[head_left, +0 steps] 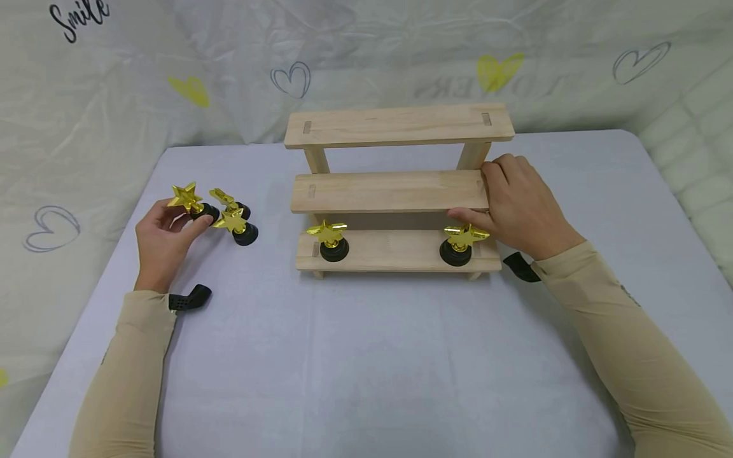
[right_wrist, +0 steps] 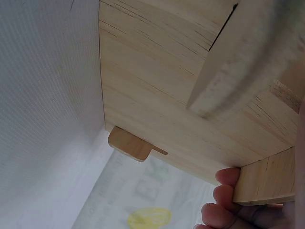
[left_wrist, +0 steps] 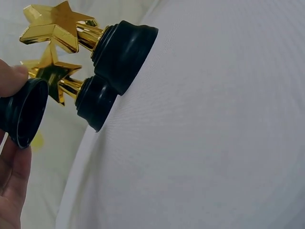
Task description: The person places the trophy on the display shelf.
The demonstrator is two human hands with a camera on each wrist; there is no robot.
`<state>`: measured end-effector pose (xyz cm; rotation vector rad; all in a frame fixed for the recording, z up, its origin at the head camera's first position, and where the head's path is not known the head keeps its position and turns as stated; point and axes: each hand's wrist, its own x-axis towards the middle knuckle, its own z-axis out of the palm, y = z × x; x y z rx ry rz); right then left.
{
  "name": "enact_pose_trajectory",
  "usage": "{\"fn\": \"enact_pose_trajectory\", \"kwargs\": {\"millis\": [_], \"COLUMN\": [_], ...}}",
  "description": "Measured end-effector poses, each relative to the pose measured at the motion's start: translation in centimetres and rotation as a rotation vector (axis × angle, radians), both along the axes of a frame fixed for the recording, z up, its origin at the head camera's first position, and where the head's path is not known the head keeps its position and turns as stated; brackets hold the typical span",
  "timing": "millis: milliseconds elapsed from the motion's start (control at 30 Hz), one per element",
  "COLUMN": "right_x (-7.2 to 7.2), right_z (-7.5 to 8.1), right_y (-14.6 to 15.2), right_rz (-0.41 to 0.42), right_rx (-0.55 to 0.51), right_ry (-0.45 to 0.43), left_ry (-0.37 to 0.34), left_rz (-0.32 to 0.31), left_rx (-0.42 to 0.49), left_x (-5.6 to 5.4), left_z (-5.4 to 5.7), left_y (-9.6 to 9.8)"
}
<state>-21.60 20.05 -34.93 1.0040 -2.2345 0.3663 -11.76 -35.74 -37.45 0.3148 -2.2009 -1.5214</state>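
My left hand (head_left: pixel 166 238) pinches a gold star trophy (head_left: pixel 186 196) by its black base, which shows hollow from below in the left wrist view. Right beside it two more star trophies (head_left: pixel 245 234) stand close together on the table's left part. My right hand (head_left: pixel 518 203) grips the right end of the middle board of a three-tier wooden shelf (head_left: pixel 389 192), thumb at the front edge and fingers behind. On the shelf's bottom board, one star trophy (head_left: pixel 334 248) stands near the left end and another star trophy (head_left: pixel 456 252) near the right end.
The shelf stands toward the back of a table (head_left: pixel 372 356) with a white cloth. Behind it hangs a pale sheet (head_left: pixel 366 38) printed with hearts and lettering. A black wrist device (head_left: pixel 191 298) sits at my left cuff, another black device (head_left: pixel 521 267) at my right.
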Motion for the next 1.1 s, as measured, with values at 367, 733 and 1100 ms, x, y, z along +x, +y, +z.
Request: {"fn": "enact_pose_trajectory", "kwargs": {"millis": [367,733,1100], "right_x": [-0.3,-0.8,-1.1], "right_z": [0.0,-0.2,-0.5], "right_y": [-0.3,-0.2,-0.6], "right_rz": [0.002,-0.01,-0.007], "right_rx": [0.009,0.016,0.012], "right_ry": [-0.014,-0.026,0.003], "left_ry": [0.095,0.111,0.085], "left_rz": [0.01,-0.007,-0.003], "left_rx": [0.071,0.087,0.014], "left_x": [0.3,0.0,-0.4], "left_z": [0.7,1.7,3.2], "left_y": [-0.1,0.3,0.8]}}
